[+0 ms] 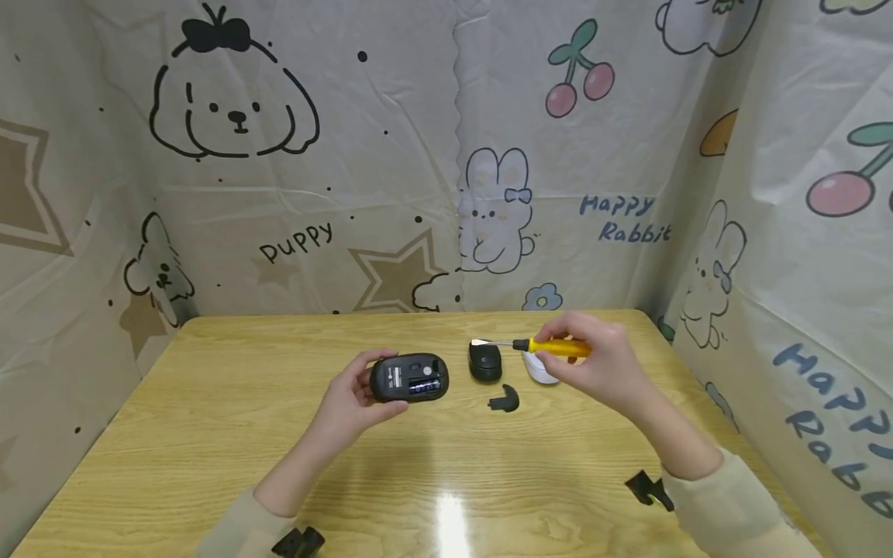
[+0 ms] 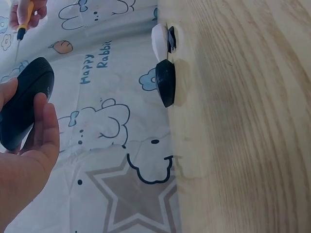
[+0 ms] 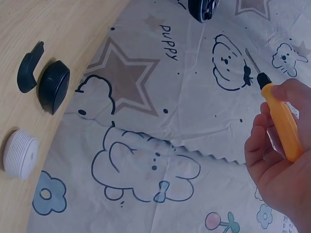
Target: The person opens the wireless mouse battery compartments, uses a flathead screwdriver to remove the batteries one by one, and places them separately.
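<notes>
a flat oval computer mouse of black plastic point(image 1: 409, 378) is held above the bench of yellowish grained wood point(image 1: 209, 434) by the left hand point(image 1: 351, 397); its rounded end at 9 o'clock is wrapped by the fingers, and the thumb is laid along its edge at 7 o'clock. its underside is turned to the head camera, where a pale label is shown at 9 o'clock and an uncovered compartment at 4 o'clock.

a slim screwdriver with a yellow handle, black collar and metal shaft point(image 1: 560, 348) is gripped by the right hand point(image 1: 605, 363), the handle being pinched between thumb and fingers. its tip is pointed toward 9 o'clock and is kept apart from the held mouse.

a smaller black plastic mouse point(image 1: 484, 363) is set on the bench at 3 o'clock from the held one. just beside it, a curved black plastic piece point(image 1: 511, 400) is laid at 5 o'clock. a rounded white plastic mouse point(image 1: 540, 369), partly hidden by the right hand, is placed at 3 o'clock from the smaller mouse.
</notes>
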`<control>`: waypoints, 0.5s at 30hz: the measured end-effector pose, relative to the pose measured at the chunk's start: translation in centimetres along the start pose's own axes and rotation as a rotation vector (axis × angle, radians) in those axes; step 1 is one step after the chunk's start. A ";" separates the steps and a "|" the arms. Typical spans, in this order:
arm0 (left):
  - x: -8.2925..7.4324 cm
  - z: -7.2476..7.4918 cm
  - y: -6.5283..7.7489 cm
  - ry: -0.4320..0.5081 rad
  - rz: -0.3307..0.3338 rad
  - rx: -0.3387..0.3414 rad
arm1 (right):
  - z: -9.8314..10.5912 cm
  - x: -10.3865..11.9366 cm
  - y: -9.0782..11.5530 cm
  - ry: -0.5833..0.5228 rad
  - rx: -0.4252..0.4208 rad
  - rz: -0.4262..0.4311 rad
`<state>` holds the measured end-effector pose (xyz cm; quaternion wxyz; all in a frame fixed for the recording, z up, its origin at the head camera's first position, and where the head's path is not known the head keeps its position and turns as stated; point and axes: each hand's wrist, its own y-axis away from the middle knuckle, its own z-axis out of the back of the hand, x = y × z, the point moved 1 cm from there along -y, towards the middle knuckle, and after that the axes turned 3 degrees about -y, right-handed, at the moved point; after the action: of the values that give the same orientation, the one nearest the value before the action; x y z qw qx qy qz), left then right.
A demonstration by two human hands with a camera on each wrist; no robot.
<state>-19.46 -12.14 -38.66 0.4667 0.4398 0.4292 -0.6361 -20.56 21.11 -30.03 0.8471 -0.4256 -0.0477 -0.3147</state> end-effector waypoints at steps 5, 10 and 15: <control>-0.2 0.0 -0.1 0.001 -0.028 0.011 | -0.5 0.5 -0.2 -0.048 0.002 0.080; -0.4 -0.2 -0.2 -0.002 -0.049 0.019 | -1.4 0.7 0.0 -0.075 0.011 0.160; -0.6 -0.2 -0.1 0.005 -0.054 0.025 | -2.2 1.0 0.2 -0.096 0.036 0.195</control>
<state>-19.38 -11.83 -38.16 0.4427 0.4358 0.4340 -0.6525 -19.99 19.07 -31.21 0.8780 -0.4274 -0.0523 -0.2093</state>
